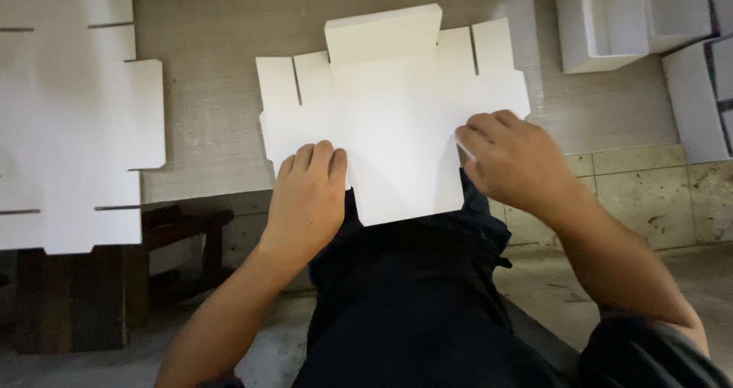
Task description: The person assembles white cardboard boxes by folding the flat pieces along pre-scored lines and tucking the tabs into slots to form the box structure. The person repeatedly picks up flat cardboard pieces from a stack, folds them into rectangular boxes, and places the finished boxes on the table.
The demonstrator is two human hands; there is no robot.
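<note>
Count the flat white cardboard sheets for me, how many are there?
2. One flat box blank lies in the middle under the left hand and right hand. Another flat blank lies at the left edge, possibly a stack.

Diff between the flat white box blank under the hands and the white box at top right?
The box blank under the hands lies mostly flat on the table edge, with one far flap raised; the box at top right is already folded up, with standing walls and an open top. The left hand and right hand press on the blank; nothing touches the box. The blank overhangs toward the lap; the box sits fully on the surface. Both are plain white card.
</note>
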